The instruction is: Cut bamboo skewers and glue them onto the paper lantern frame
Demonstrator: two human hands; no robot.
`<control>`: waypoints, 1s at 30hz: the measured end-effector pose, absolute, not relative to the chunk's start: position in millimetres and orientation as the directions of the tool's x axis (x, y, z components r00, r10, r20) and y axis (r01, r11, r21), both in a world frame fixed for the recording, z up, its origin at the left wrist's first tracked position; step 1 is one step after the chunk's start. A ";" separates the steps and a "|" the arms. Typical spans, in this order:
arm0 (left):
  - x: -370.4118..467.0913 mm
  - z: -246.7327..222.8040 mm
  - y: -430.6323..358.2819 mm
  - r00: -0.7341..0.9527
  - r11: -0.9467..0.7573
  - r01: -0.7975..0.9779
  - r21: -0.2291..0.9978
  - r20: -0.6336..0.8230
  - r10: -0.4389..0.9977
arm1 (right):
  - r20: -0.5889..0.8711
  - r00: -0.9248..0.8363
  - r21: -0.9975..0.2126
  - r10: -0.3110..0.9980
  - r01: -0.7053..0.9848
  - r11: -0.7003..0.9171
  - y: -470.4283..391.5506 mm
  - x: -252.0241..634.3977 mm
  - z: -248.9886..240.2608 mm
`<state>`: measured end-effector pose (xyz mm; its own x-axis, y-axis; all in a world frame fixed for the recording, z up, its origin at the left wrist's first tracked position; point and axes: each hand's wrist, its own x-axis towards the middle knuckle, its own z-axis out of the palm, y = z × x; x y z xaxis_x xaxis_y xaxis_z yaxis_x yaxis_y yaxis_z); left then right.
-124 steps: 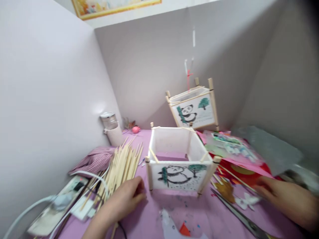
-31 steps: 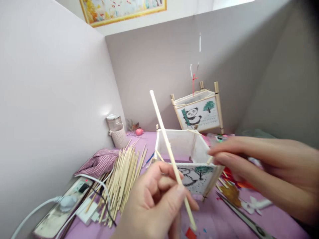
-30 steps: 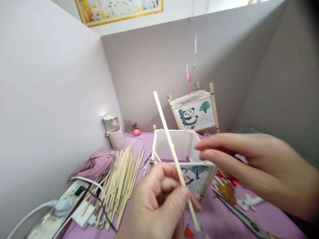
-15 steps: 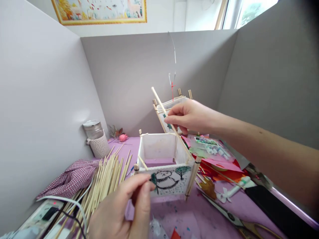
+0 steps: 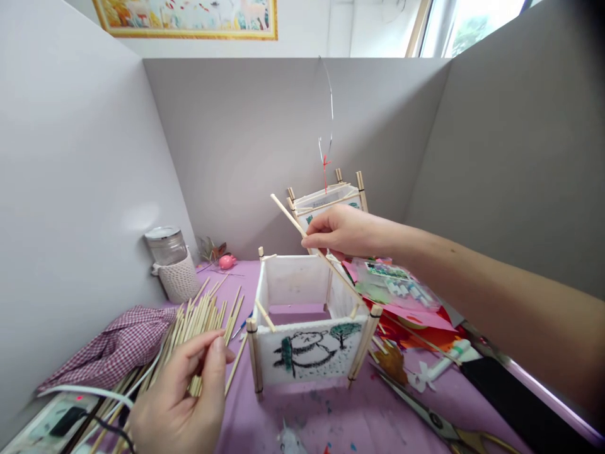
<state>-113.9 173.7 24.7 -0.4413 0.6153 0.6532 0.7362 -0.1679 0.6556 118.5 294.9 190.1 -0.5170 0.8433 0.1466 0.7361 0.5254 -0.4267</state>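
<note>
My right hand (image 5: pixel 331 232) pinches a long thin wooden stick (image 5: pixel 287 214), which slants down to the right along the top of a square white frame (image 5: pixel 312 353). The frame has wooden corner posts and stands on the purple table, with black and green drawings on its front panel. A short stick (image 5: pixel 265 316) rests at its front left corner. My left hand (image 5: pixel 189 384) is at the lower left, thumb and forefinger pressed together, in front of a pile of wooden sticks (image 5: pixel 203 321); whatever its fingertips hold, if anything, is too small to tell.
A similar lantern-like frame (image 5: pixel 326 200) hangs behind on a red string and wire. A jar in a knitted sleeve (image 5: pixel 176 277) and a checked cloth (image 5: pixel 118 347) are at left. Scissors (image 5: pixel 435 419), pink papers (image 5: pixel 425 315) and a glue gun-like black handle (image 5: pixel 510 397) lie at right.
My left hand has moved left, away from the front panel, uncovering the frame's front left post. My right hand has shifted slightly left and down, and the stick's upper end is lower.
</note>
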 end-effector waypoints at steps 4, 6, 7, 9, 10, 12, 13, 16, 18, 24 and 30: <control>-116.2 22.1 175.0 -0.435 -0.185 0.718 0.671 0.640 0.634 | 0.090 -0.528 -0.414 0.844 0.751 0.514 296.0 117.9 186.5; -116.8 21.3 175.6 -0.424 -0.197 0.712 0.674 0.637 0.644 | 0.079 -0.527 -0.420 0.846 0.752 0.508 296.9 118.2 183.5; -117.1 20.8 176.0 -0.418 -0.202 0.712 0.672 0.637 0.648 | 0.077 -0.531 -0.421 0.844 0.750 0.510 297.8 118.5 182.0; -117.7 19.5 176.8 -0.411 -0.209 0.714 0.668 0.642 0.648 | 0.065 -0.544 -0.414 0.837 0.748 0.518 299.9 119.3 179.7; -117.9 19.0 177.1 -0.409 -0.213 0.715 0.666 0.646 0.644 | 0.054 -0.552 -0.409 0.832 0.748 0.523 301.1 119.5 178.9; -118.0 18.4 177.5 -0.407 -0.219 0.715 0.663 0.651 0.641 | 0.031 -0.567 -0.396 0.823 0.749 0.531 302.9 119.6 177.9; -118.0 18.4 177.6 -0.406 -0.222 0.715 0.663 0.652 0.640 | 0.019 -0.571 -0.389 0.821 0.752 0.532 303.5 119.3 177.6; -117.4 19.5 177.5 -0.405 -0.229 0.712 0.664 0.654 0.639 | -0.004 -0.576 -0.374 0.817 0.759 0.533 304.7 117.9 176.6; -116.6 20.1 177.5 -0.410 -0.228 0.711 0.666 0.655 0.635 | -0.012 -0.583 -0.371 0.812 0.757 0.538 305.7 117.0 175.5; -112.5 22.1 178.3 -0.374 -0.288 0.713 0.639 0.695 0.614 | -0.057 -0.594 -0.348 0.803 0.765 0.542 305.2 112.2 173.8; -109.9 27.5 176.3 -0.335 -0.326 0.733 0.597 0.734 0.591 | -0.118 -0.583 -0.362 0.804 0.779 0.512 296.9 104.0 175.9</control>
